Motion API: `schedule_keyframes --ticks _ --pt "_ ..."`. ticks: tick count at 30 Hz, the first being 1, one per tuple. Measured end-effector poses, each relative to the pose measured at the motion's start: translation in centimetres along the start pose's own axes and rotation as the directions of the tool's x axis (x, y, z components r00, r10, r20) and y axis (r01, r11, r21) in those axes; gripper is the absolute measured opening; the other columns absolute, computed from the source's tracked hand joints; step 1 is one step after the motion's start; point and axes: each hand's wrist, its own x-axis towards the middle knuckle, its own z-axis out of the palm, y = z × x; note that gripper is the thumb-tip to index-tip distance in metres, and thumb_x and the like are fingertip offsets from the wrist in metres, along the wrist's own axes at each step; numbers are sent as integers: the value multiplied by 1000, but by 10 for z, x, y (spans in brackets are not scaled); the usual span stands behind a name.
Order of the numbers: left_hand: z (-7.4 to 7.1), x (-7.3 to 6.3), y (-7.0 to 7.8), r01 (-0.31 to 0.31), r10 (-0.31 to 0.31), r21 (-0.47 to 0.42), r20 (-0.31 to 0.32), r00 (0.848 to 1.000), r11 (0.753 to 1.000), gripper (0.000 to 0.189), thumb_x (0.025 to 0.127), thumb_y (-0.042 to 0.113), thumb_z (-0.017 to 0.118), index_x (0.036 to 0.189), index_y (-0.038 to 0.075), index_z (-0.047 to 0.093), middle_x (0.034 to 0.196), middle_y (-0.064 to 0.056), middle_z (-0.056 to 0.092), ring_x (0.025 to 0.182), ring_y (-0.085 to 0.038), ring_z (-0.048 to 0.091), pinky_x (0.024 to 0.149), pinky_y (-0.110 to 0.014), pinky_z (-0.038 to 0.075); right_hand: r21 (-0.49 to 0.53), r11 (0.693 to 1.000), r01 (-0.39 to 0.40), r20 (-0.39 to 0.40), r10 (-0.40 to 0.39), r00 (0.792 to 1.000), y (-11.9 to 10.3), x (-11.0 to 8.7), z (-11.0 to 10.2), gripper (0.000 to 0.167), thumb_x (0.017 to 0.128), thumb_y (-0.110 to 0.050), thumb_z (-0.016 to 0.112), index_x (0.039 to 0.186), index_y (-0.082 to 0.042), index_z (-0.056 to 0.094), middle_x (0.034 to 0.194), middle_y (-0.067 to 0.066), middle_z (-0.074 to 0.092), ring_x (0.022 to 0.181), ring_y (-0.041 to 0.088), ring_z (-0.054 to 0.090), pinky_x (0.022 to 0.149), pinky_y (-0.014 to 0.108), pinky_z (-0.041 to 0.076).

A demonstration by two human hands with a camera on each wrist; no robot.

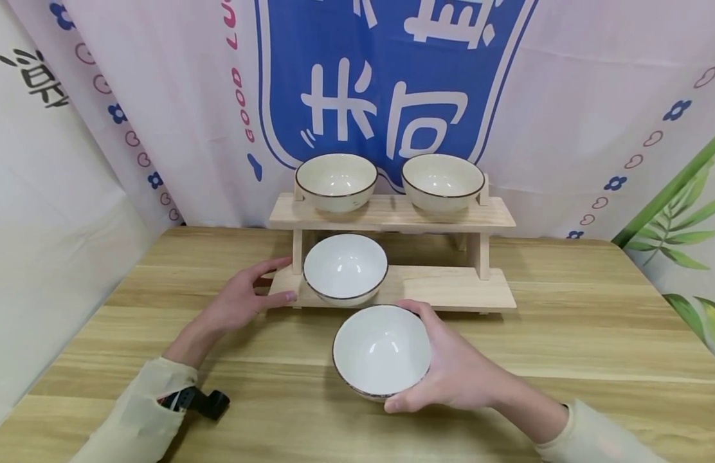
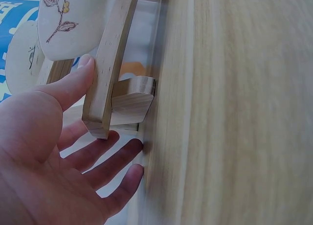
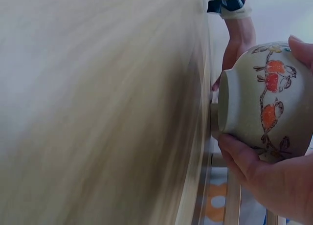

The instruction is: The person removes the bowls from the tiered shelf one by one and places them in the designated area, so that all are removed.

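My right hand [image 1: 450,366] grips a white bowl [image 1: 382,350] by its right side, thumb at the near side and fingers at the far side. The right wrist view shows orange birds on a branch painted on the bowl [image 3: 274,98], its foot raised off the table. My left hand [image 1: 242,299] is at the left end of a two-tier wooden stand [image 1: 444,286], thumb touching the lower board and the other fingers extended around its end. Another white bowl [image 1: 346,267] sits on the lower tier, at the left.
Two cream bowls with dark rims, one left [image 1: 337,183] and one right [image 1: 443,183], sit on the upper tier. The stand is on a wood-grain table [image 1: 566,321] before a printed curtain [image 1: 566,128]. A black band [image 1: 198,402] circles the left sleeve.
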Motion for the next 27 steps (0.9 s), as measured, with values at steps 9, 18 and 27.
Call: schedule_keyframes --ticks 9,18,27 --pt "0 0 0 8 -8 9 3 1000 1000 79 97 38 79 164 18 41 159 -23 48 137 -43 57 103 -46 52 35 998 -45 -30 46 998 -7 4 17 122 62 -30 102 159 -12 29 147 14 55 126 28 62 102 43 53" --pt "0 0 1 7 -7 5 -1 1000 1000 79 98 36 79 164 18 42 160 -23 48 137 -44 57 103 -47 52 57 994 -93 -73 97 993 -14 7 34 125 58 -31 104 158 -13 31 147 13 55 124 26 64 105 44 51" --pt "1 1 0 10 -10 13 1 1000 1000 80 97 39 79 165 18 41 162 -22 46 139 -44 56 106 -50 51 94 988 -120 -109 130 985 -19 10 46 126 58 -28 104 158 -9 30 143 14 58 122 24 65 107 43 49"
